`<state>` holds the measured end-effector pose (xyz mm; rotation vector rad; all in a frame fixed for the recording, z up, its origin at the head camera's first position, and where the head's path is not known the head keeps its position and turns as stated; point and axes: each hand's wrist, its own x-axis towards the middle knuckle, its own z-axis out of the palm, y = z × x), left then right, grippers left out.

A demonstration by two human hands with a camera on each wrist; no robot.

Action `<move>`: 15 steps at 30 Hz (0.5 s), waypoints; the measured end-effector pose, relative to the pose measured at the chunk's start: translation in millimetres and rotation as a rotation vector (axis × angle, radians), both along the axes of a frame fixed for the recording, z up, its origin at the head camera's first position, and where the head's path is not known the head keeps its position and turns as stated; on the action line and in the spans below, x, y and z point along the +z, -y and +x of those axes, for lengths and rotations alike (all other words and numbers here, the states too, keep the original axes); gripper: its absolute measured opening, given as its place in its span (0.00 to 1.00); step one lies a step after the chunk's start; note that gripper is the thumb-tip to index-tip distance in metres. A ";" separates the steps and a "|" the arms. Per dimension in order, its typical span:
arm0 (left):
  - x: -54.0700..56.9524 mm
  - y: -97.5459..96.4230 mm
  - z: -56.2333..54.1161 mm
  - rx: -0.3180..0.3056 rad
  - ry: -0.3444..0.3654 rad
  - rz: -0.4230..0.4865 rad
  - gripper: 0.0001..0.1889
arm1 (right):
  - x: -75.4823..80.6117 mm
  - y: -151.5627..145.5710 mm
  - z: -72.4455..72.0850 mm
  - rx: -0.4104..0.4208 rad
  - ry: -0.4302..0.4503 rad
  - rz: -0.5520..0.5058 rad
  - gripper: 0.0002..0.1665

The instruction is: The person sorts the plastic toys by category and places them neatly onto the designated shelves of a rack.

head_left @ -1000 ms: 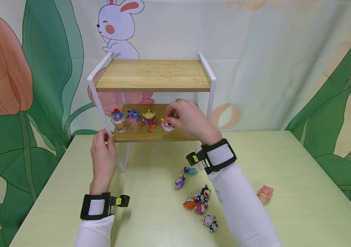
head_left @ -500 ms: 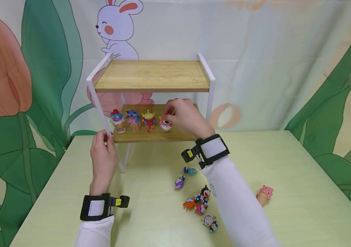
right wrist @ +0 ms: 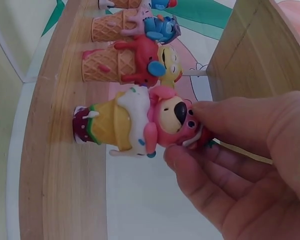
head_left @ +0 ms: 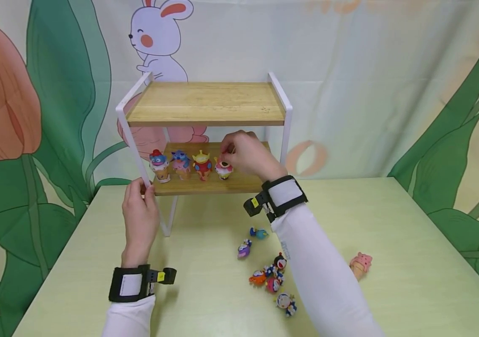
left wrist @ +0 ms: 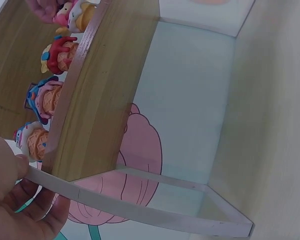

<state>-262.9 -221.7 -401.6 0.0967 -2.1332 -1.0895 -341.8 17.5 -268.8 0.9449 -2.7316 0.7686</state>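
My right hand [head_left: 245, 152] pinches the head of a pink bear ice-cream-cone figurine [right wrist: 132, 122] between thumb and fingers. The figurine stands upright at the lower shelf [head_left: 206, 188], at the right end of a row. Left of it are a red and yellow three-eyed alien figurine [head_left: 202, 166], a blue and pink figurine [head_left: 181, 164] and a blue figurine with a red hat [head_left: 159, 166], all on cones. My left hand [head_left: 140, 217] grips the white front leg [left wrist: 115, 204] of the rack at the lower shelf's left corner, thumb and fingers on either side.
The bare wooden upper shelf [head_left: 207, 103] spans above the right hand. On the table [head_left: 206, 290] in front lie several small colourful figurines [head_left: 273, 276], a purple one [head_left: 244, 249] and a blue one [head_left: 258, 233]. A pink cone figurine [head_left: 360, 265] lies to the right.
My right hand has moved slightly left with the pink bear figurine, which has gone from tilted to upright beside the alien one. The left hand stays on the rack leg.
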 end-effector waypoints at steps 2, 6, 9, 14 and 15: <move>0.3 -0.3 0.3 0.002 0.000 -0.001 0.13 | 1.1 0.2 -0.3 0.000 0.004 0.003 0.03; 0.3 -0.8 0.4 0.002 0.000 -0.002 0.13 | 1.8 0.5 -1.7 -0.005 0.001 0.018 0.03; 0.3 -1.2 0.1 0.001 0.002 -0.002 0.13 | 1.2 0.7 -3.2 -0.013 0.003 0.021 0.03; 0.6 -1.8 0.6 0.004 0.004 0.002 0.13 | 0.2 1.4 -4.5 -0.030 0.023 0.024 0.04; 0.7 -1.8 0.9 0.005 0.005 0.003 0.13 | -0.1 1.6 -4.8 -0.033 0.026 0.026 0.04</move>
